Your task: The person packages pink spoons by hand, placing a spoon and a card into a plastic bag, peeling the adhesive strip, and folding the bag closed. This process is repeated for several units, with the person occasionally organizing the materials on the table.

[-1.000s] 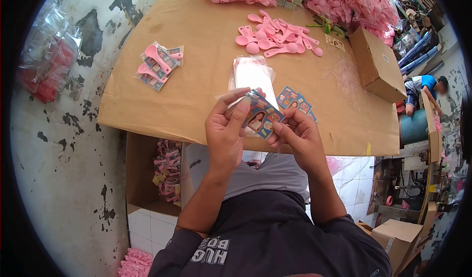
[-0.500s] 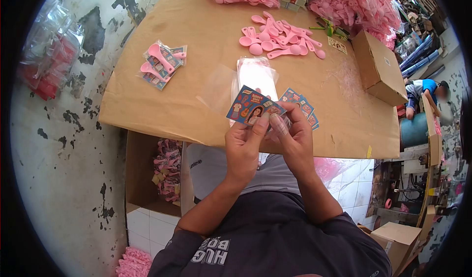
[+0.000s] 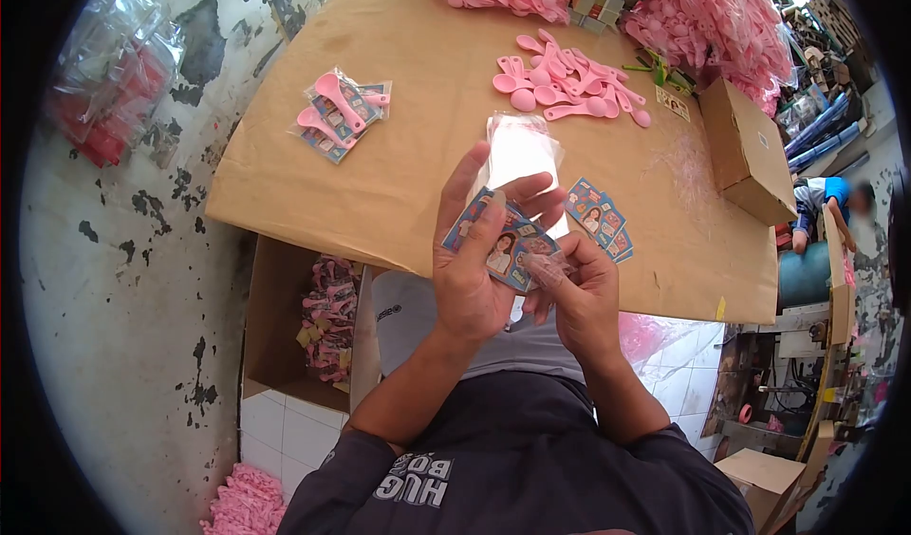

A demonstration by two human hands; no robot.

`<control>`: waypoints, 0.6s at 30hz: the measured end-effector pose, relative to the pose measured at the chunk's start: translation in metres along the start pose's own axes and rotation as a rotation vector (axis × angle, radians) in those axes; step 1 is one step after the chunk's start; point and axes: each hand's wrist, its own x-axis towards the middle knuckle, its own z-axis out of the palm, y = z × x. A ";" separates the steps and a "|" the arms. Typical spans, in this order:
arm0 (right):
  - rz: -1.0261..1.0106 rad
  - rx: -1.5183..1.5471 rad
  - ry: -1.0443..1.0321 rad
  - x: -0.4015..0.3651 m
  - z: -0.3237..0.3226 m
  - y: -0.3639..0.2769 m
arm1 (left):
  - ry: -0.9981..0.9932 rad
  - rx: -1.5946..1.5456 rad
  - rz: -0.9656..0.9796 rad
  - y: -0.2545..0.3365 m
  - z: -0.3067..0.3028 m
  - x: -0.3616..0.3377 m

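Both hands are on a blue printed card (image 3: 505,252) above the table's near edge. My left hand (image 3: 472,283) has its thumb pressed on the card's face, with the card resting against the palm and the other fingers stretched out behind it. At the card's right end my right hand (image 3: 586,298) pinches it, and some clear plastic shows at these fingertips. Several similar cards (image 3: 600,220) lie fanned on the table just beyond the right hand. A stack of clear plastic bags (image 3: 517,160) is behind the left fingers, partly hidden.
Loose pink spoons (image 3: 569,84) lie farther back on the brown-covered table (image 3: 418,155). Bagged spoons with cards (image 3: 340,115) are at left. A cardboard box (image 3: 750,150) stands on the right edge, near a large bag of pink spoons (image 3: 707,22). Another person (image 3: 818,198) is far right.
The card has tilted down to the right and come nearer my body. My left fingers have spread out behind it, while the right hand has shifted down to its right end.
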 end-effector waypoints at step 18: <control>0.038 -0.084 0.005 0.008 0.024 -0.010 | -0.061 -0.117 0.046 0.013 -0.002 0.005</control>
